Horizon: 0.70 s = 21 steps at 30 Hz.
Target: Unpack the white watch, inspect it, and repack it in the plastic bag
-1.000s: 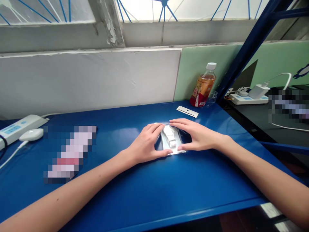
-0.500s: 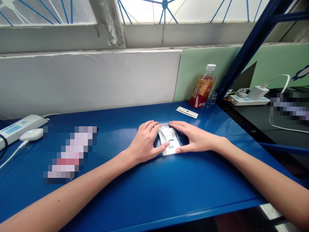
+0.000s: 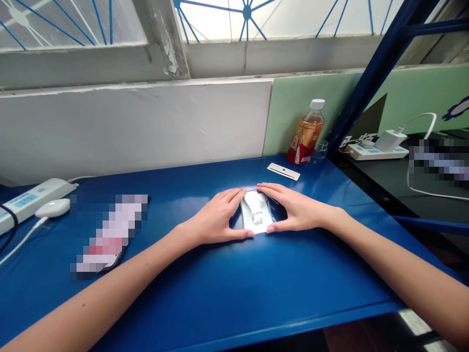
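A small clear plastic packet [image 3: 255, 215] with a white part inside lies flat on the blue table [image 3: 234, 293], near its middle. My left hand [image 3: 216, 220] cups the packet's left side, thumb and fingertips pressed on its edges. On the right side my right hand [image 3: 293, 209] mirrors it, thumb at the near corner and fingers over the far edge. Both hands hold the packet down between them.
A drink bottle [image 3: 307, 133] stands at the back right beside a white flat strip [image 3: 283, 171]. A white power strip [image 3: 25, 201] and a white puck with a cable [image 3: 53, 208] sit at the left. A dark side desk with a charger [image 3: 390, 140] lies right.
My hands have drawn closer round the packet and my left thumb has slid along its near edge. The packet has stayed in place.
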### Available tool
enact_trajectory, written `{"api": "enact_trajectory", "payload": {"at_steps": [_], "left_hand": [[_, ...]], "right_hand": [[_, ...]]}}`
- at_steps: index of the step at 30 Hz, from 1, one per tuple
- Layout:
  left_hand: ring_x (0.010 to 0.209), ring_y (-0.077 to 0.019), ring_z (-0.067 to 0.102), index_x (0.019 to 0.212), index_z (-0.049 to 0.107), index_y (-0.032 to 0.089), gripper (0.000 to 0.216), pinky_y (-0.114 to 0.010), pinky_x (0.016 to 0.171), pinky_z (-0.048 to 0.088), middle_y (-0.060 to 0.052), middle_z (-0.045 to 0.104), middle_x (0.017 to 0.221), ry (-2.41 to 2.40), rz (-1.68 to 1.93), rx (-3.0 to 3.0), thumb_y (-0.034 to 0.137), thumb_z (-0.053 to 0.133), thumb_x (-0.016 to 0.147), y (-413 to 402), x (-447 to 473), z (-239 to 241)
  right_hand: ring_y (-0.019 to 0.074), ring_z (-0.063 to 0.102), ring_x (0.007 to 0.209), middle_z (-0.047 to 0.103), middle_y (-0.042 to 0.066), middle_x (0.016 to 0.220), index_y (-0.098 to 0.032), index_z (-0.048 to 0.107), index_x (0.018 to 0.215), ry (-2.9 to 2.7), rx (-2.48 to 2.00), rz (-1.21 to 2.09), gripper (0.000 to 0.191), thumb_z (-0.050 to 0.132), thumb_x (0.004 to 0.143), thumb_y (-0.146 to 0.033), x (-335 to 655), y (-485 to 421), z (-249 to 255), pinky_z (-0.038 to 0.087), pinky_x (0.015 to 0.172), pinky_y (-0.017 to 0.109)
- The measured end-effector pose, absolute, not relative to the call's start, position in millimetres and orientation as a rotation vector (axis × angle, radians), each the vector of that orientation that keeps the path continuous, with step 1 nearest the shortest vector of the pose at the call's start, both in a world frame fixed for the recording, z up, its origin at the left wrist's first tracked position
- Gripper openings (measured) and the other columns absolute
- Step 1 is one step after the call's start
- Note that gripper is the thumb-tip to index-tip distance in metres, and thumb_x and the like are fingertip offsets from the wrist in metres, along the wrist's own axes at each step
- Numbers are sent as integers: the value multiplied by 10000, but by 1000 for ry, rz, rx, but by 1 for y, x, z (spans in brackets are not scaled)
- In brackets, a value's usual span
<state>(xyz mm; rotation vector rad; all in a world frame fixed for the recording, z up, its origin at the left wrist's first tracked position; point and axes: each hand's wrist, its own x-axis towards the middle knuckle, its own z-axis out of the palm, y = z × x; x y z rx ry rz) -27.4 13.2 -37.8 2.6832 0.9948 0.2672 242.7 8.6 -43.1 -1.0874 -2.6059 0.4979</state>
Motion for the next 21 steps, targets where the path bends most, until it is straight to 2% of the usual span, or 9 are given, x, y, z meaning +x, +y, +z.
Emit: {"api": "enact_trajectory", "payload": {"at_steps": [5, 11, 17, 21], "left_hand": [[1454, -385, 262, 1532, 260, 112, 1038, -523, 1140, 312, -232, 237, 1588, 1047, 252, 2664, 750, 586, 781, 11, -28, -40], [1437, -375, 310, 1523, 254, 77, 1074, -525, 1145, 323, -241, 319, 1552, 1072, 306, 2632, 737, 621, 760, 11, -29, -45], [1419, -371, 350, 1505, 309, 109, 1015, -509, 1135, 353, -220, 357, 1539, 1089, 366, 2615, 704, 653, 758, 9, -31, -46], [1413, -366, 361, 1508, 302, 114, 1000, -513, 1129, 360, -219, 368, 1532, 1080, 374, 2620, 691, 652, 770, 9, -29, -45]], "right_hand": [[361, 350, 1425, 372, 216, 1543, -115, 315, 1525, -2601, -1080, 518, 1029, 678, 743, -677, 243, 10, -44, 348, 1145, 514], [376, 394, 1396, 396, 229, 1524, -125, 304, 1530, -2592, -1047, 499, 1014, 687, 751, -649, 242, 9, -43, 373, 1119, 543], [368, 334, 1434, 338, 242, 1555, -72, 273, 1535, -2619, -1091, 500, 1070, 671, 748, -679, 243, 9, -44, 340, 1148, 522], [372, 339, 1431, 343, 239, 1553, -86, 257, 1543, -2605, -1079, 492, 1069, 668, 753, -677, 244, 9, -46, 350, 1138, 533]]}}
